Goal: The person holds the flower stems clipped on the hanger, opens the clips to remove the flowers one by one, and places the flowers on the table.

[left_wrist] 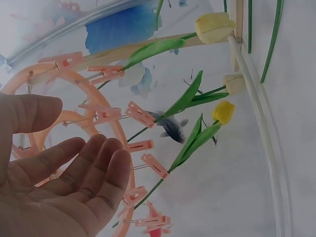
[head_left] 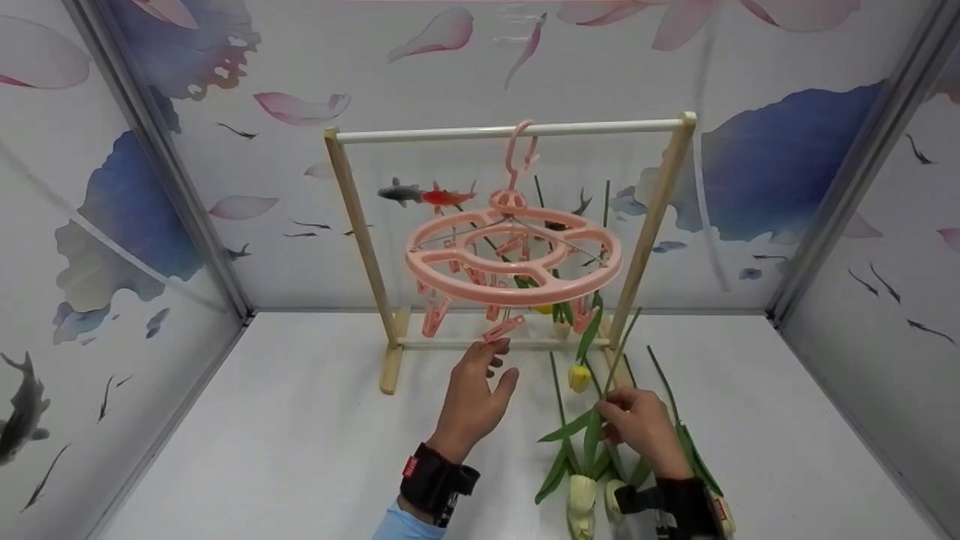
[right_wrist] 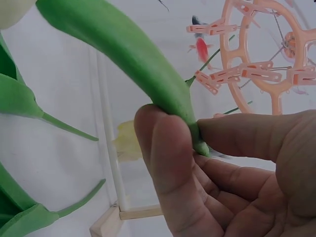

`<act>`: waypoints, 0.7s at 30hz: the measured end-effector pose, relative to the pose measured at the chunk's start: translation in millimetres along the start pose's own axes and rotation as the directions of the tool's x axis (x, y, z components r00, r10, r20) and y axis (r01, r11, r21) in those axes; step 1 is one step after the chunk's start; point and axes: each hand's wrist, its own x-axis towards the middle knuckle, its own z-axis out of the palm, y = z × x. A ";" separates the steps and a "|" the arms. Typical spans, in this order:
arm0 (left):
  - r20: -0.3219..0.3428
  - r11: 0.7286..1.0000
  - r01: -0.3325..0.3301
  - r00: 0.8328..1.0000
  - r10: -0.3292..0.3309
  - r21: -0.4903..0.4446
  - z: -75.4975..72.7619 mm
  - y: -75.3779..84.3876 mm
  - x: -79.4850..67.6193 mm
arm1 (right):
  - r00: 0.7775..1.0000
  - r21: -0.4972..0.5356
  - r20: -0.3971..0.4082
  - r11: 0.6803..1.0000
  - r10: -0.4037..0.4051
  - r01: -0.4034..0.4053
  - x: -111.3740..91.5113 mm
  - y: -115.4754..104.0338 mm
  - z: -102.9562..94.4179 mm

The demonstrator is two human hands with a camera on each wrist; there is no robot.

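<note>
Because the hanger (head_left: 514,292) was hooked over the top rod (head_left: 420,135) of a rack (head_left: 362,240), its pegs (left_wrist: 154,165) dangled free above the worktop (head_left: 285,420), presumably so that stems could be clipped from below. Three flowers hung there head down, among them a yellow flower (left_wrist: 223,112) and a pale flower (left_wrist: 215,28), which suggested why the right hand (head_left: 645,427) had the held flower (head_left: 592,437) turned likewise, bare stem end up, head towards the person. The right grip was closed in a pinch, thumb against fingers on the green of stem and leaf, a hold that probably left the stem end clear for a peg. The left hand (head_left: 472,397) held nothing; its grip stood wide, thumb well apart from loosely bent fingers, the fingertips just under a tilted peg (head_left: 502,328), perhaps to steady it, though contact could not be told. Loose flowers (head_left: 694,457) lay on the worktop near the right hand, likely for easy reach. The held flower, in front of the hanger and to the right of its middle, looked like a tulip, with a closed cream head, a long thin stem and smooth, broad leaves.
</note>
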 end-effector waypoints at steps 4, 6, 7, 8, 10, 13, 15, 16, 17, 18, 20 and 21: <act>-0.030 1.000 0.008 1.000 -0.008 0.025 0.6 -2.8 -4.8 | 0.999 0.012 0.025 0.999 0.030 -0.031 0.1 1.7 1.0; -0.031 0.999 0.024 0.999 -0.024 0.027 0.8 -4.3 -7.3 | 0.998 0.021 0.033 0.999 0.048 -0.049 0.0 2.5 1.9; -0.030 0.999 0.032 0.999 -0.031 0.025 0.7 -4.7 -8.5 | 0.998 0.023 0.036 0.998 0.052 -0.053 0.1 3.0 2.4; -0.030 0.999 0.036 0.999 -0.035 0.023 0.6 -5.4 -9.8 | 0.998 0.027 0.041 0.998 0.057 -0.058 0.3 3.4 2.9; -0.034 0.999 0.035 0.999 -0.035 0.019 0.0 -6.6 -12.5 | 0.997 0.025 0.049 0.998 0.062 -0.063 0.6 3.9 3.5; -0.046 0.999 0.031 0.998 -0.030 0.023 -1.5 -8.0 -16.7 | 0.996 0.007 0.063 0.998 0.063 -0.063 1.2 4.8 4.1; -0.055 0.999 0.034 0.998 -0.032 0.029 -2.3 -9.1 -19.9 | 0.995 -0.007 0.076 0.998 0.066 -0.065 1.7 5.6 4.3; -0.060 0.999 0.036 0.998 -0.034 0.034 -2.8 -9.4 -21.4 | 0.994 -0.013 0.083 0.998 0.068 -0.067 2.1 6.0 4.4; -0.065 0.999 0.039 0.997 -0.036 0.038 -3.2 -9.9 -22.8 | 0.993 -0.018 0.090 0.997 0.071 -0.070 2.4 6.4 4.6; -0.068 0.998 0.042 0.997 -0.039 0.042 -3.4 -10.8 -24.4 | 0.993 -0.022 0.098 0.997 0.072 -0.070 2.7 6.6 4.7; -0.075 0.998 0.048 0.996 -0.045 0.048 -3.9 -12.4 -27.2 | 0.991 -0.025 0.113 0.997 0.075 -0.072 3.5 7.5 5.0; -0.079 0.998 0.042 0.996 -0.037 0.056 -4.0 -13.7 -28.6 | 0.990 -0.027 0.119 0.997 0.074 -0.071 3.7 7.9 5.2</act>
